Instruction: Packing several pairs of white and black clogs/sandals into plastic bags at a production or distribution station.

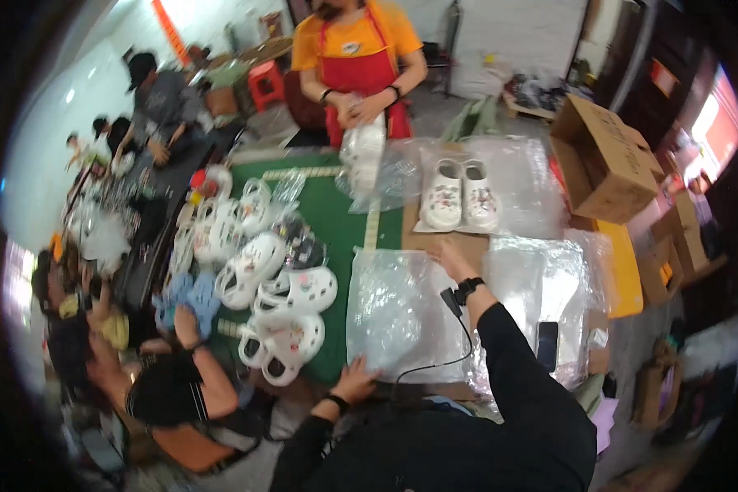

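— What have you got under your hands?

— A clear plastic bag [398,316], lying flat on the near part of the green table [336,221], its right part over a piece of brown cardboard [443,242]. My left hand [357,379] rests on its near edge, fingers spread and pressing down; I can't tell whether it pinches the film. My right hand [447,256] lies at the far right corner, fingers loosely bent on the plastic, not clearly closed on anything.

— Which way does it run?

— Its long axis goes from me toward the far side. I can't tell which end is the mouth; the film is too shiny.

— What could go wrong?

— I judge the film is slippery, so pressing with only one hand could let it skid or crease. There is a stack of more clear bags [541,287] just to the right, overlapping; lifting one might drag a second along. The cable [459,348] from my wrist hangs across the bag and could snag it.

— And around it?

— A heap of white clogs [283,307] lies just to the left, and a pair of white clogs [462,195] sits on plastic at the far side. A person in a red apron [361,74] stands beyond, bagging another. An open cardboard box [603,160] stands far right.
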Demonstrator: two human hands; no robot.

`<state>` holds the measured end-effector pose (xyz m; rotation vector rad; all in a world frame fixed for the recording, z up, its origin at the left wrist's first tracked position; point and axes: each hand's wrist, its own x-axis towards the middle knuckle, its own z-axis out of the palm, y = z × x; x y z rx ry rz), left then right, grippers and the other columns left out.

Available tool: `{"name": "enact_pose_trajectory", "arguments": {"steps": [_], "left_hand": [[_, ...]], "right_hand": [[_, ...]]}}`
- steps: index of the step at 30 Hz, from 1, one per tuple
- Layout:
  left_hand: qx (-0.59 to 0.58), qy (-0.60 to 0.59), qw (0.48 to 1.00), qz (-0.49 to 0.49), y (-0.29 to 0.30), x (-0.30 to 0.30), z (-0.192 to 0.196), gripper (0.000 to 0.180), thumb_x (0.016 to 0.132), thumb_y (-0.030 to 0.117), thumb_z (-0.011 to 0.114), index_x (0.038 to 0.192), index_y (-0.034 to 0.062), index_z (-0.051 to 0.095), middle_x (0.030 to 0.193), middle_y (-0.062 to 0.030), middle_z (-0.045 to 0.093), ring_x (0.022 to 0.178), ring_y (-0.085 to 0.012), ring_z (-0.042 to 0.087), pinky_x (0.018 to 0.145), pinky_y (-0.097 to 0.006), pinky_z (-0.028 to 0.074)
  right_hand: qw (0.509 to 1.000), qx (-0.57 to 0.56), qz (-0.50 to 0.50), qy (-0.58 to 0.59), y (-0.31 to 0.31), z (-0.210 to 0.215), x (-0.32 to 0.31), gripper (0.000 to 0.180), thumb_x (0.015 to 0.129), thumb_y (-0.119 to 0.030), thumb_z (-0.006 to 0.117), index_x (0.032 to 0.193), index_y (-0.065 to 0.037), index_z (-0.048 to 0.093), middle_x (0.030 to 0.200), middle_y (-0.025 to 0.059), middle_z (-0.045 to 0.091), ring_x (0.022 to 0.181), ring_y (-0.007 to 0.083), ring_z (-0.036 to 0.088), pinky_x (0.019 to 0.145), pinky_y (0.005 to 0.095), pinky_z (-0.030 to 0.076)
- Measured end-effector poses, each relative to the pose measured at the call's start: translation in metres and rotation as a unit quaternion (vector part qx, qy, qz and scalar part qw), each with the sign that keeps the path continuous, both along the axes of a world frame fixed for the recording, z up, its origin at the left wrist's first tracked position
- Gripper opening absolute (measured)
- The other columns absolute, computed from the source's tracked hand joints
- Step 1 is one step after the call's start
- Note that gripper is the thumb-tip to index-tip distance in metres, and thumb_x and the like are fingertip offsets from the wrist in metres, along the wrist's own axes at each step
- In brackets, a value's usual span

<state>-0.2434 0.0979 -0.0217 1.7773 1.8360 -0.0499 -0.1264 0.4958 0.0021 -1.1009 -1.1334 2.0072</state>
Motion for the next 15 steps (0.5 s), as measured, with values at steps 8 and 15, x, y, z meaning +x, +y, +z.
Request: {"name": "enact_pose_trajectory", "arguments": {"steps": [8,15], "left_hand": [[0.336,-0.169,0.873,0.309,0.071,-0.013,0.104,0.020,0.081,0.015,0.056,0.098,0.0059,0.060,0.089,-0.0094,0.060,0.089,-0.0269,0.055,0.082,-0.038,0.040],[0.271,-0.494,0.737,0.373,0.089,0.023,0.140,0.023,0.086,0.018,0.052,0.101,0.0007,0.057,0.091,-0.0072,0.063,0.084,-0.0142,0.058,0.074,-0.026,0.045]], "right_hand": [[0.852,0.070,0.518,-0.028,-0.166,0.082,0.018,0.047,0.083,-0.018,0.057,0.125,-0.004,0.042,0.118,0.0078,0.051,0.106,0.0176,0.051,0.090,0.0313,0.039],[0.777,0.072,0.622,0.067,-0.273,0.122,0.021,0.052,0.082,-0.015,0.060,0.128,-0.003,0.039,0.124,0.0075,0.048,0.115,0.0168,0.043,0.096,0.0294,0.033]]}}
